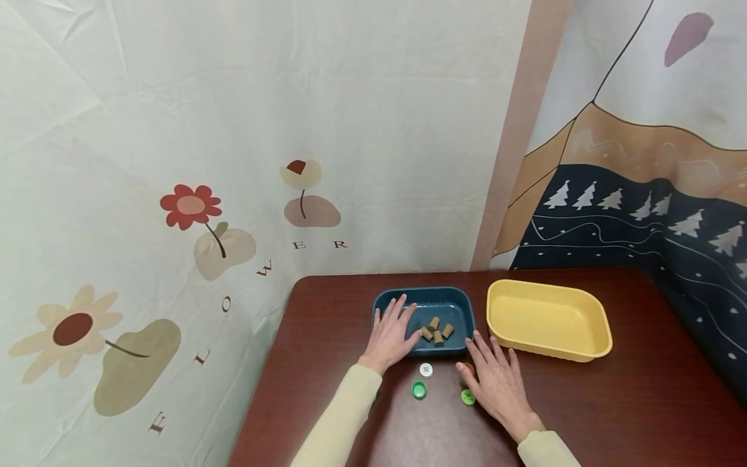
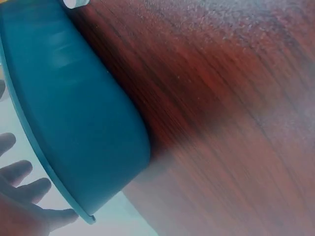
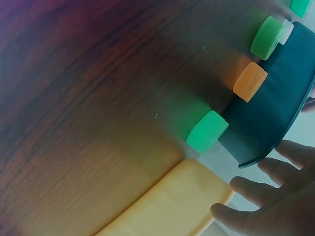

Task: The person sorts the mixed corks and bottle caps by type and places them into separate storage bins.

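Observation:
A blue plastic basin (image 1: 458,305) stands on the table with several brown corks (image 1: 439,338) inside. My left hand (image 1: 390,337) is over its left side, fingers spread and fairly straight; in the left wrist view those fingers (image 2: 34,189) show by the basin's rim. At the front right corner of the basin is my right hand (image 1: 498,386), its fingers extended, fingertips close to the rim in the right wrist view. Bottle caps lie in front of the basin: white (image 1: 426,370), green (image 1: 419,390), light green (image 1: 468,397) and orange (image 3: 250,81), the last partly covered by my right hand in the head view.
To the right of the blue basin stands a yellow basin (image 1: 548,318). The dark red-brown table (image 1: 653,389) meets a printed curtain (image 1: 408,162) at its back edge. Another green thing peeks out beside my left sleeve (image 1: 347,408).

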`<state>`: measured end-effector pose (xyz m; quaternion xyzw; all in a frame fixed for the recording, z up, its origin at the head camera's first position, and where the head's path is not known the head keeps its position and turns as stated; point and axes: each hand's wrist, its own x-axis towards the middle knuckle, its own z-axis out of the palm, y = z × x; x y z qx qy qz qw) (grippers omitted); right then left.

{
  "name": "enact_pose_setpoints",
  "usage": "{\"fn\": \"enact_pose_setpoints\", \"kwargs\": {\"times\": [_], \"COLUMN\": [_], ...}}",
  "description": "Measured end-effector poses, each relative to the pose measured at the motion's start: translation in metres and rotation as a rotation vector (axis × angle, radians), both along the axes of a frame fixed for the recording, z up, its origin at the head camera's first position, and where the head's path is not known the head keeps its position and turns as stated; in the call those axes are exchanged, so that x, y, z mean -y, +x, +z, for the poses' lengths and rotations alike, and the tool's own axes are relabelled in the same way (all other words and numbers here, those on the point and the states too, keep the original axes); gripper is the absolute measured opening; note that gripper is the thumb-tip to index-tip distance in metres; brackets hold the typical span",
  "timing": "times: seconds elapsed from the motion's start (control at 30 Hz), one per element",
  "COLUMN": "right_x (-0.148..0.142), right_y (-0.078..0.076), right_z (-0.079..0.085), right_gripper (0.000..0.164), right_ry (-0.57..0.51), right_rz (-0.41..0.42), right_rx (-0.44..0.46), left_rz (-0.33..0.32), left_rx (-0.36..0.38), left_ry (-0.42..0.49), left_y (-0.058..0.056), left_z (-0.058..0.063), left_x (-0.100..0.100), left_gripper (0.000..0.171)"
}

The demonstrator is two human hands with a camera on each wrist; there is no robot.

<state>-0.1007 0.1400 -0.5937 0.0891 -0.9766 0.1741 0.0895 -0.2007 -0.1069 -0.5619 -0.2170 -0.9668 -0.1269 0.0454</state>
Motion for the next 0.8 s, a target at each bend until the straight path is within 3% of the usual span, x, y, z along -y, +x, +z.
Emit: {"fn": "enact_pose_setpoints", "kwargs": {"times": [0.33, 0.53, 0.8], "right_x": [-0.001, -0.010, -0.044], "right_y": [0.002, 0.004, 0.005], "right_z": [0.004, 0.021, 0.039], "right_gripper": [0.063, 0.063, 0.061], "right_ry": [-0.012, -0.052, -0.134], "right_rz": [-0.004, -0.021, -0.098], "right_rx": [-0.005, -0.032, -0.117], "left_rz": [0.013, 0.012, 0.018], "left_rx": [-0.047, -0.073, -0.105], "left_ry": [0.052, 0.113, 0.177], "left_y": [0.019, 0.032, 0.047], "left_z": [-0.001, -0.003, -0.006], "left_x": [0.002, 0.005, 0.014], "left_gripper": [0.064, 0.064, 0.061]}}
